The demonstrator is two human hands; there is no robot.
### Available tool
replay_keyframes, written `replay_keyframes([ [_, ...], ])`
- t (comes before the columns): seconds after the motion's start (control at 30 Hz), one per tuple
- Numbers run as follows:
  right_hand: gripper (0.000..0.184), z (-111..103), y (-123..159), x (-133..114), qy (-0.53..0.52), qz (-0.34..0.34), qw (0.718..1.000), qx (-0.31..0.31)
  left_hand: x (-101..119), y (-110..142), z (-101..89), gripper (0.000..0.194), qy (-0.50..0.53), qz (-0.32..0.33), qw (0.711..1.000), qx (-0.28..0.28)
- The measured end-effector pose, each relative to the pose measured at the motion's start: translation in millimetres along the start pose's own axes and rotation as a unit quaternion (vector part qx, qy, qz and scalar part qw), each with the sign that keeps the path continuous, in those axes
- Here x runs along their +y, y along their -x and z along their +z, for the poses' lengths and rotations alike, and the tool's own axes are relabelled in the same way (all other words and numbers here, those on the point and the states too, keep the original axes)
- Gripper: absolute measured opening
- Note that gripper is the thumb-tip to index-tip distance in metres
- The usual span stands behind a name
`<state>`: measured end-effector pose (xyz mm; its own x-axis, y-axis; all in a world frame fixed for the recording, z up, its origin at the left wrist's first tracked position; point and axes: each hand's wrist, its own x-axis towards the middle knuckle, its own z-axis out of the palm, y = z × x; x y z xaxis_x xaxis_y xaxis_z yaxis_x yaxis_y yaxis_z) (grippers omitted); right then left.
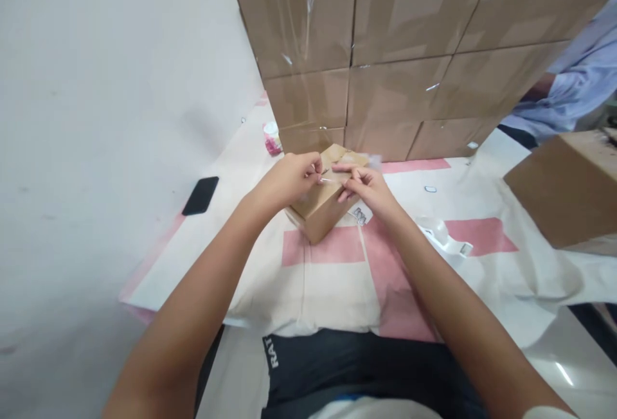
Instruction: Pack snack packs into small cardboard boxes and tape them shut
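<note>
A small brown cardboard box (322,209) sits on a white and pink cloth (332,277) in front of me. My left hand (289,178) rests on the box's top left, fingers pinched on a thin strip of clear tape (328,180). My right hand (367,187) is on the top right, fingers also pinched on the tape, which stretches between both hands across the box's top. A clear tape end (373,160) sticks out past the box.
A wall of stacked, taped cardboard boxes (385,53) stands right behind. Another brown box (569,191) lies at the right, near a person in a light blue sleeve (578,85). A black phone (200,195) lies at left, a small pink-white cup (272,137) by the stack, clear plastic (443,234) to the right.
</note>
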<state>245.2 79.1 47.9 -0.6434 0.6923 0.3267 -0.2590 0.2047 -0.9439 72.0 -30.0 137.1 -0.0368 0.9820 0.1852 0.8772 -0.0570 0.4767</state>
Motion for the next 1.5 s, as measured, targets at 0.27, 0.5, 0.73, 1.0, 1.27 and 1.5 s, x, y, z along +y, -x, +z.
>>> replay_keyframes([
  [0.27,0.043,8,2,10,-0.001,-0.01,1.0,0.024,-33,-35,7.0,0.014,0.174,0.0,0.982,-0.076],
  [0.5,0.037,1,11,11,0.013,-0.033,0.997,0.064,-12,-37,-8.8,0.023,0.213,-0.106,0.947,-0.215],
  [0.73,0.044,-8,15,26,-0.043,0.063,0.988,0.134,-18,-23,6.5,0.034,0.309,-0.153,0.911,-0.226],
  [1.0,0.041,-22,5,7,-0.027,0.169,0.984,0.055,-16,4,22.4,0.038,0.351,-0.146,0.918,-0.115],
  [1.27,0.026,-44,5,-23,0.044,0.254,0.964,-0.064,-9,17,40.1,0.043,0.432,-0.157,0.885,-0.073],
  [1.5,0.018,-42,1,-32,0.112,0.298,0.944,-0.092,-7,25,48.3,0.047,0.454,-0.168,0.874,-0.042],
])
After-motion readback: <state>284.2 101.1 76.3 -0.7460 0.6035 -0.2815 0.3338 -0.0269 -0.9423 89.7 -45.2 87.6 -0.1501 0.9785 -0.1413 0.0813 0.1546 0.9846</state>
